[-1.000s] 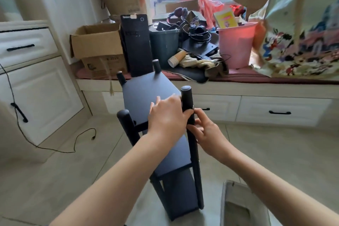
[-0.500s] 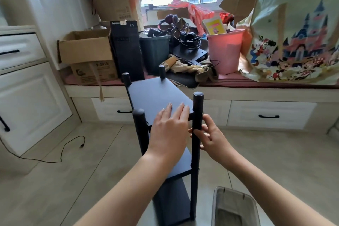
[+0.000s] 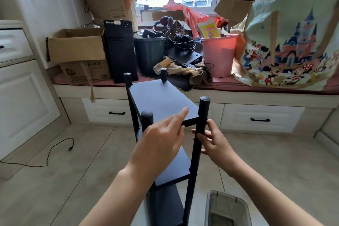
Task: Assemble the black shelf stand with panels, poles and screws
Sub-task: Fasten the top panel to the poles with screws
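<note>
- The black shelf stand point(image 3: 161, 101) stands upright on the floor point(image 3: 82, 170) right in front of me, with its top panel point(image 3: 157, 99) seated between four poles and lower panels stacked beneath.
- My right hand point(image 3: 213, 143) has its grip wrapped around the near right pole point(image 3: 199, 143), just below the top panel's corner.
- My left hand point(image 3: 161, 143) is at the panel's near edge. One finger lies straight along it and the others are bent at the edge; I cannot tell whether they pinch it.
- I judge the step to be seating or tightening this pole at that corner. To do it well, I should keep the pole vertical, brace the panel level with my left hand, and turn with my right until the joint sits flush.
- The near left pole point(image 3: 146, 118) deserves the same check, as its lower length is behind my left hand.
- The corner joint itself is hidden by my fingers, so I cannot say whether a screw is there or how tight it is.
- The stand's feet are cut off at the bottom of the head view.
- A grey bin point(image 3: 227, 209) sits just beside the stand, with its contents hard to make out.
</note>
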